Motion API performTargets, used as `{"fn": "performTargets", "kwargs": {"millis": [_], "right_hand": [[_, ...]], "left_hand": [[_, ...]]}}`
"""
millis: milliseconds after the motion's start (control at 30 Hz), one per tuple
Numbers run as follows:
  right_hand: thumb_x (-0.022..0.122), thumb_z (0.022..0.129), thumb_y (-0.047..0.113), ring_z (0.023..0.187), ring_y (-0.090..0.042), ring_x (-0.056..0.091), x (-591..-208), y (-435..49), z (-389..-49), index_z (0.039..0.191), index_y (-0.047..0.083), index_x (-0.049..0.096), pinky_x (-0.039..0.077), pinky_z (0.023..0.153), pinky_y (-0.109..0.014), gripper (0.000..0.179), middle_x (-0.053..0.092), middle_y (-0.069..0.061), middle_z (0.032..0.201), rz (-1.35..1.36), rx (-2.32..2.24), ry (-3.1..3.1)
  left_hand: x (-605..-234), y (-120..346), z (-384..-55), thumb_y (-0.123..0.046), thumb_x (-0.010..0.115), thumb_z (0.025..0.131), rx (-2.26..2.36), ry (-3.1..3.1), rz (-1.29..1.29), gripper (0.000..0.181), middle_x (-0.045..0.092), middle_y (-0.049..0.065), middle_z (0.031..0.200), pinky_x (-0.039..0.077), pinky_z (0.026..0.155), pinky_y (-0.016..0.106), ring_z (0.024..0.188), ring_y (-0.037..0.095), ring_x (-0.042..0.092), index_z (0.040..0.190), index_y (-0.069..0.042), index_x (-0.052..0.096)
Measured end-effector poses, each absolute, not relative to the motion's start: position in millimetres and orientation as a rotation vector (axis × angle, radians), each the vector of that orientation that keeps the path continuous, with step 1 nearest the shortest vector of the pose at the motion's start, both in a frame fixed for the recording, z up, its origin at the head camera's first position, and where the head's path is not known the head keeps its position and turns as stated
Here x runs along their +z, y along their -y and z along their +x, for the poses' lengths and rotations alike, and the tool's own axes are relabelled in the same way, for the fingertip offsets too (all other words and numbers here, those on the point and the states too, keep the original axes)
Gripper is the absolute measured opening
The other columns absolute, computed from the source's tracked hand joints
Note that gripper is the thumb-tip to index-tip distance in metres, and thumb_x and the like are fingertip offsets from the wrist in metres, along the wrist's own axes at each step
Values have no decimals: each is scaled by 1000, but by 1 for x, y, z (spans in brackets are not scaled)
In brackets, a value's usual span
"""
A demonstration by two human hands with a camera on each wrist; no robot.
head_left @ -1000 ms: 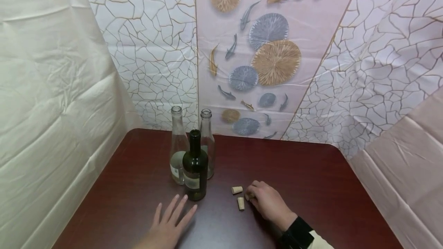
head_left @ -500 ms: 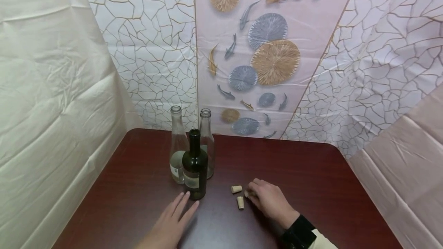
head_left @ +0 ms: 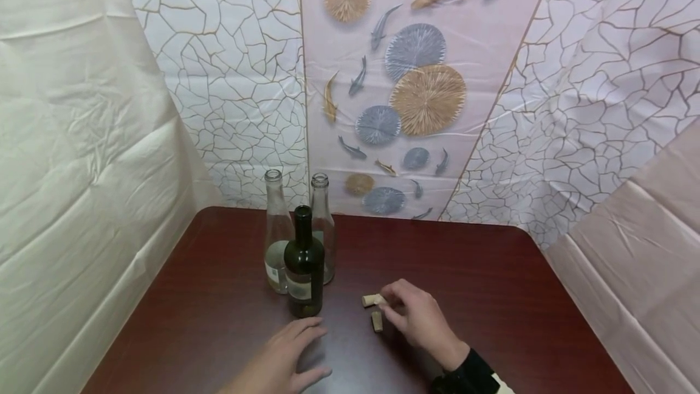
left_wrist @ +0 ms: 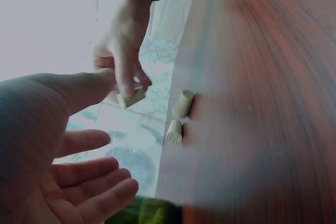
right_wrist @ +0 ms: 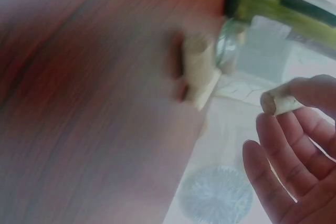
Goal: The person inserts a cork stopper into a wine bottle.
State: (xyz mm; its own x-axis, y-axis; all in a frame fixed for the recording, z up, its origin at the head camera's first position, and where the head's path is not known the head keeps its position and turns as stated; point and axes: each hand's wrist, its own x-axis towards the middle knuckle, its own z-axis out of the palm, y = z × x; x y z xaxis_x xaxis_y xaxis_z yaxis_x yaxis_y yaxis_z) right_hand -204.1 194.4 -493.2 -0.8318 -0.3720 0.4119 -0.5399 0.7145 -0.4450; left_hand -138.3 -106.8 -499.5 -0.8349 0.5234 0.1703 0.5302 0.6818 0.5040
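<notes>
My right hand (head_left: 420, 316) pinches a cork (right_wrist: 278, 100) between thumb and fingertips, lifted off the table. Two more corks lie on the tabletop beside it: one cork (head_left: 369, 301) on its side and a nearer cork (head_left: 377, 322). Relaxed and holding nothing, my left hand (head_left: 284, 350) hovers in front of the dark green bottle (head_left: 304, 260), its fingertips close to the base. The left wrist view shows this hand with thumb and fingers apart. Behind the green bottle stand two clear glass bottles, a left one (head_left: 276, 217) and a right one (head_left: 322, 224), both uncorked and upright.
Everything stands on a dark reddish-brown table (head_left: 465, 266) with rounded back corners. A patterned cloth (head_left: 415, 181) hangs along the back edge. Pale drapes (head_left: 98, 211) close off the left side, and another drape (head_left: 629, 242) hangs at the right.
The right hand has lifted its cork from the table and moved slightly left. The left hand has shifted right and turned, thumb now apart from the fingers. The head view has shifted slightly.
</notes>
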Motion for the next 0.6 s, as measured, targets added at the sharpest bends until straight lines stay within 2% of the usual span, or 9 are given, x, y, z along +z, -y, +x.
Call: {"fn": "performTargets", "kwargs": {"millis": [167, 267, 367, 500, 600], "right_hand": [[77, 83, 15, 77, 0, 61, -482, -183, -196, 101, 23, 65, 58, 67, -30, 23, 62, 14, 90, 636, 1101, 2540], [76, 84, 21, 77, -3, 63, -474, -175, -188, 101, 24, 65, 59, 68, -33, 21, 64, 13, 90, 586, 1251, 2513], [75, 85, 20, 78, -8, 66, -460, -165, -178, 101, 21, 65, 58, 68, -34, 19, 67, 9, 90, 520, 1407, 2496], [75, 85, 22, 80, -13, 67, -452, -154, -166, 101, 19, 65, 58, 67, -32, 19, 70, 5, 92, 504, 1587, 2452], [74, 85, 31, 82, -13, 67, -453, -150, -161, 102, 21, 65, 58, 67, -30, 21, 70, 5, 94, 537, 1649, 2429]], "left_hand": [[-502, 94, -144, -49, 66, 88, -1243, 2657, -830, 45, 62, -4, 123, 57, 84, 38, 104, 13, 65, 125, -24, 59], [-500, 85, -147, -40, 71, 87, -1538, 2545, -784, 40, 64, -1, 117, 58, 81, 34, 96, 11, 68, 121, -22, 59], [-495, 74, -151, -34, 73, 86, -1763, 2444, -715, 38, 65, 2, 113, 58, 81, 32, 95, 13, 69, 119, -19, 60], [-488, 61, -155, -29, 76, 85, -1915, 2334, -632, 40, 67, 6, 109, 58, 80, 30, 96, 19, 68, 117, -10, 61], [-486, 55, -157, -26, 76, 84, -1991, 2293, -590, 41, 66, 10, 110, 58, 81, 31, 98, 20, 67, 116, -5, 61]]}}
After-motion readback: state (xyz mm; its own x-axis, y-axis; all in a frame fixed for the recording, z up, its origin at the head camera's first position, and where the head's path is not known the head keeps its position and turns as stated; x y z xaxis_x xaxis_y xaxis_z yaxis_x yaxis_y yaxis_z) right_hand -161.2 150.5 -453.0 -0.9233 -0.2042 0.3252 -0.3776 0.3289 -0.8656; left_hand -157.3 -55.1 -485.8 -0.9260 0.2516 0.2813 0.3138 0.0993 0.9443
